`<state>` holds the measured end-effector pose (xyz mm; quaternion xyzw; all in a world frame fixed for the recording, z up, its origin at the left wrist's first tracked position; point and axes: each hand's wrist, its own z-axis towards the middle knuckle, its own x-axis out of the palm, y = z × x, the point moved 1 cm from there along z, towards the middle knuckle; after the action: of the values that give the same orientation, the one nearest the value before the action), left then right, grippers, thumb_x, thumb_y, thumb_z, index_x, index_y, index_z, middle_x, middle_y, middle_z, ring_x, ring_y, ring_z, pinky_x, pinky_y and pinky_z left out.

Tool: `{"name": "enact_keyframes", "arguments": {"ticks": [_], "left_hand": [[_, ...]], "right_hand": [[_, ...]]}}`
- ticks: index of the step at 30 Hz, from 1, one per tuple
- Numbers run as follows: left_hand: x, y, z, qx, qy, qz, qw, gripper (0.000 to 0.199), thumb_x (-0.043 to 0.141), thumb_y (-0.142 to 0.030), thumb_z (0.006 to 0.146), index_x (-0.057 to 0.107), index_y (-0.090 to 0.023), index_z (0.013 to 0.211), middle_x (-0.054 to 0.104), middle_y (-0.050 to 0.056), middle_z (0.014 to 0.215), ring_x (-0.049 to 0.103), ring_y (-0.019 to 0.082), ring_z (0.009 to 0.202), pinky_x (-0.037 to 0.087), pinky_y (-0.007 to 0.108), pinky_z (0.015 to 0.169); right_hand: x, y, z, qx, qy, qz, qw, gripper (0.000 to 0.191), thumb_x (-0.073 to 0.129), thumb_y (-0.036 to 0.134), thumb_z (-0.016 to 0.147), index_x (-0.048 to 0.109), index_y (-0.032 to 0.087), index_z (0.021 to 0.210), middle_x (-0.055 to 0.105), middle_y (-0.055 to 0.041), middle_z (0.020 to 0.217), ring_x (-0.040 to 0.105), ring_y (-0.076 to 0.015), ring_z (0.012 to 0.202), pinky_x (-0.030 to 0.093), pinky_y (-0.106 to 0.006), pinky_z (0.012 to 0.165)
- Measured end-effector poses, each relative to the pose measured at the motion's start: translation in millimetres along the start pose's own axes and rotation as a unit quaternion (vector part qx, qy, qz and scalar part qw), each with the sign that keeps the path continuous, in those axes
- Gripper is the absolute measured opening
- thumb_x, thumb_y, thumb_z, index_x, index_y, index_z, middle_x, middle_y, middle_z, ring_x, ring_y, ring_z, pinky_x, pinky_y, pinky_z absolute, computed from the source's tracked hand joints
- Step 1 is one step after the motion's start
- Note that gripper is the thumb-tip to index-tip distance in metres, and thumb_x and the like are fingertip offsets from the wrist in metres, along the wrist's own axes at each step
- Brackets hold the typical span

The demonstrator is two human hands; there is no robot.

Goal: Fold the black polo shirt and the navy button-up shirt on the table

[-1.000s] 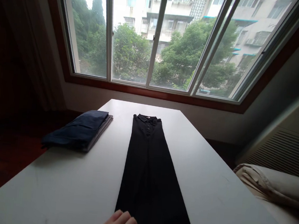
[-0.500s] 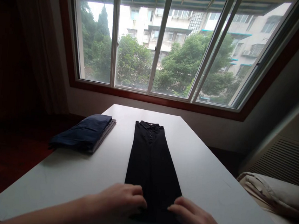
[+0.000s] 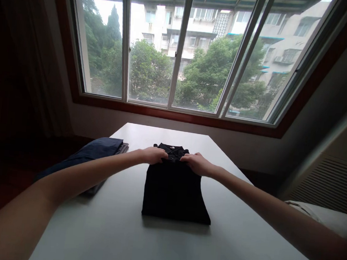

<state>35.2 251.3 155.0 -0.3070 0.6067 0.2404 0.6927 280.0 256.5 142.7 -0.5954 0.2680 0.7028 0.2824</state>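
Observation:
A black buttoned shirt (image 3: 174, 187) lies on the white table (image 3: 237, 234), folded in half so its near edge rests up by the collar. My left hand (image 3: 154, 155) grips the doubled cloth at the left of the collar. My right hand (image 3: 197, 163) grips it at the right of the collar. Both arms stretch out over the table to the far end of the shirt.
A stack of folded dark blue clothes (image 3: 97, 151) sits on the table's left edge, partly behind my left arm. A wide window (image 3: 181, 45) fills the wall beyond. A beige cushion (image 3: 331, 214) lies at the right, below a wall heater (image 3: 331, 182).
My hands took the shirt's near hem and carried it away from me up to the collar, so the long strip is now folded in half.

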Motion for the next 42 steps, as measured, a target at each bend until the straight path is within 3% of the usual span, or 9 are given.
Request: {"name": "enact_keyframes", "arguments": {"ticks": [5, 11, 18, 25, 31, 34, 37, 42], "left_hand": [[-9.9, 41.6, 61.5, -0.042, 0.009, 0.030, 0.999, 0.029, 0.060, -0.009, 0.077, 0.070, -0.025, 0.099, 0.069, 0.004, 0.105, 0.064, 0.024, 0.096, 0.047, 0.030, 0.083], [-12.9, 84.3, 121.0, -0.104, 0.004, 0.071, 0.992, 0.034, 0.062, -0.001, 0.069, 0.066, -0.021, 0.096, 0.066, 0.009, 0.111, 0.063, 0.027, 0.100, 0.045, 0.036, 0.090], [13.2, 116.9, 164.0, -0.161, -0.051, 0.084, 0.982, 0.040, 0.059, 0.001, 0.074, 0.057, -0.021, 0.108, 0.065, 0.011, 0.113, 0.059, 0.026, 0.111, 0.031, 0.044, 0.105], [66.0, 144.0, 178.3, -0.218, -0.097, 0.049, 0.970, 0.039, 0.051, 0.002, 0.078, 0.054, -0.020, 0.109, 0.064, 0.011, 0.113, 0.058, 0.024, 0.111, 0.030, 0.044, 0.104], [100.1, 176.8, 184.4, -0.280, -0.155, -0.030, 0.947, 0.040, 0.044, 0.005, 0.080, 0.056, -0.020, 0.109, 0.063, 0.011, 0.117, 0.056, 0.022, 0.115, 0.033, 0.041, 0.101], [122.3, 193.1, 182.1, -0.323, -0.193, -0.090, 0.922, 0.032, 0.045, -0.003, 0.087, 0.056, -0.022, 0.110, 0.064, 0.010, 0.116, 0.056, 0.022, 0.114, 0.037, 0.040, 0.099], [143.8, 206.3, 174.8, -0.359, -0.236, -0.153, 0.890, 0.021, 0.048, -0.014, 0.091, 0.055, -0.021, 0.110, 0.065, 0.011, 0.114, 0.057, 0.022, 0.110, 0.041, 0.038, 0.096], [159.7, 220.8, 162.3, -0.341, -0.315, -0.242, 0.852, 0.024, 0.053, -0.012, 0.087, 0.057, -0.017, 0.110, 0.063, 0.010, 0.114, 0.060, 0.017, 0.103, 0.045, 0.030, 0.092]], "right_hand": [[8.7, -51.8, 59.5, 0.085, 0.017, -0.021, 0.996, 0.052, 0.044, -0.005, 0.073, 0.068, 0.021, 0.110, 0.070, -0.0041, 0.106, 0.061, -0.0216, 0.094, 0.029, -0.044, 0.100], [5.6, -94.7, 124.3, 0.138, 0.005, -0.029, 0.990, 0.040, 0.044, -0.007, 0.074, 0.068, 0.011, 0.100, 0.070, -0.0086, 0.101, 0.058, -0.0191, 0.098, 0.020, -0.052, 0.105], [25.7, -119.2, 168.2, 0.192, 0.002, -0.073, 0.979, 0.030, 0.049, -0.005, 0.076, 0.069, 0.012, 0.092, 0.068, -0.0125, 0.101, 0.054, -0.0243, 0.108, 0.014, -0.057, 0.108], [79.6, -134.9, 186.9, 0.225, 0.031, -0.110, 0.968, 0.042, 0.047, -0.004, 0.076, 0.068, 0.017, 0.106, 0.065, -0.0140, 0.113, 0.048, -0.0269, 0.117, 0.011, -0.059, 0.110], [116.4, -154.3, 196.1, 0.250, 0.007, -0.085, 0.964, 0.047, 0.044, -0.006, 0.075, 0.063, 0.015, 0.113, 0.064, -0.0141, 0.118, 0.046, -0.0261, 0.119, 0.008, -0.059, 0.110], [139.0, -164.5, 195.7, 0.280, -0.022, -0.043, 0.959, 0.044, 0.041, -0.002, 0.080, 0.062, 0.015, 0.114, 0.062, -0.0152, 0.120, 0.046, -0.0275, 0.118, 0.013, -0.059, 0.109], [162.4, -175.6, 190.9, 0.310, -0.071, 0.017, 0.948, 0.042, 0.034, 0.006, 0.088, 0.059, 0.014, 0.120, 0.057, -0.0168, 0.128, 0.044, -0.0289, 0.121, 0.028, -0.051, 0.105], [182.4, -197.2, 182.4, 0.329, -0.161, 0.129, 0.922, 0.039, 0.039, 0.019, 0.090, 0.055, 0.011, 0.124, 0.054, -0.0163, 0.132, 0.044, -0.0259, 0.124, 0.035, -0.038, 0.105]]}}
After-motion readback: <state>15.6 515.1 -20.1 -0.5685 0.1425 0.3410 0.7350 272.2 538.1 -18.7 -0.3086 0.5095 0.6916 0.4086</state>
